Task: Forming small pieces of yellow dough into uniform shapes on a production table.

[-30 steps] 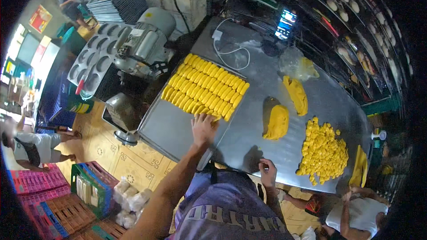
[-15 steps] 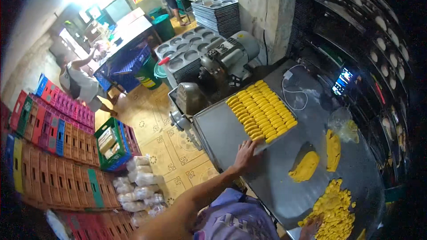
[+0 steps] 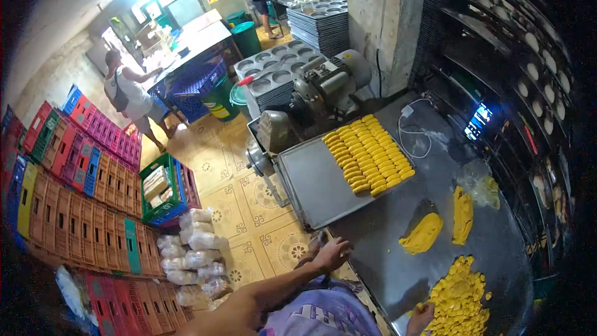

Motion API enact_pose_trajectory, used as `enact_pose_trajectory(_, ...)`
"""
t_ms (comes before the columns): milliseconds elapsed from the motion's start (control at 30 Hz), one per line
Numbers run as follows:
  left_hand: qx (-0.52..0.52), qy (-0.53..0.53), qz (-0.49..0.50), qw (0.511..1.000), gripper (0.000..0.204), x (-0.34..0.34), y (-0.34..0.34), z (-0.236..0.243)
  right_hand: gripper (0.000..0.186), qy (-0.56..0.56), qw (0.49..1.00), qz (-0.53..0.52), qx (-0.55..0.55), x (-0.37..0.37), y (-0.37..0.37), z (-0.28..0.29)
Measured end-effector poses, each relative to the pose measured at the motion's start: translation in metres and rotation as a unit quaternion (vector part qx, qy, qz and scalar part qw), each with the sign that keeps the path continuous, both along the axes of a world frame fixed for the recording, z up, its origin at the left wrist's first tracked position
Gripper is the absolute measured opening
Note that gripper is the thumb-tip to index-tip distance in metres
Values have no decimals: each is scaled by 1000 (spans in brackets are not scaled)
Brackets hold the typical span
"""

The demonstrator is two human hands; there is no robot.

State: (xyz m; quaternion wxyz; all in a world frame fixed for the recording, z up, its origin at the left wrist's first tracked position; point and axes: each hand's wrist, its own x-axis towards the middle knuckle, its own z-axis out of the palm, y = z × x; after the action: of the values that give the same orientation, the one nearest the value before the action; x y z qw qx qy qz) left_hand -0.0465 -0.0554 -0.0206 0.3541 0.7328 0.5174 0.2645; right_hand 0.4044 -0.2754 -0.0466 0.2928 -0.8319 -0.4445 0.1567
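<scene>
My left hand [image 3: 333,254] hovers at the near edge of the metal table [image 3: 385,280], its fingers loosely bent and apart with nothing in them. Low in the view, my right hand [image 3: 421,319] is curled at the left side of a heap of crumbly yellow dough [image 3: 459,298], with a bit of dough at its fingers. Beyond the heap lie a flattened yellow lump [image 3: 421,233] and a long yellow strip [image 3: 462,214]. Rows of finger-shaped yellow dough pieces [image 3: 370,154] fill the far right part of a metal tray [image 3: 311,177].
A motorised machine [image 3: 323,84] stands behind the tray, beside stacked round-mould pans [image 3: 273,68]. A lit phone [image 3: 477,121], white cable [image 3: 413,134] and plastic bag [image 3: 479,183] are at the right. Crates [image 3: 81,230] and bagged goods [image 3: 196,249] stand left; two people work farther back.
My left hand has drawn back from the dough rows toward the table's near edge. My right hand has shifted left, from on the heap to its side, with its fingers now curled.
</scene>
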Motion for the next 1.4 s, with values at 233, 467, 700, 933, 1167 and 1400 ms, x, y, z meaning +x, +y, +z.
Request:
enact_pose_trajectory(233,-65,18,-190,980,30,13,47,0,20,313,934,71,158,-149,145,21)
enact_pose_trajectory(467,-17,-41,-227,973,61,-8,60,0,26,179,973,140,41,-271,232,28)
enact_pose_trajectory(700,-1,74,-278,958,98,8,32,-17,24,114,983,143,-25,-273,257,37)
enact_pose_trajectory(933,130,213,-180,952,80,40,11,-32,22,71,969,238,-12,-243,269,26)
enact_pose_trajectory(1167,140,280,-242,918,62,42,2,-24,26,74,971,228,-9,-227,282,-6)
enact_pose_trajectory(1400,132,269,-291,909,63,36,20,-3,25,81,977,196,39,-236,278,7)
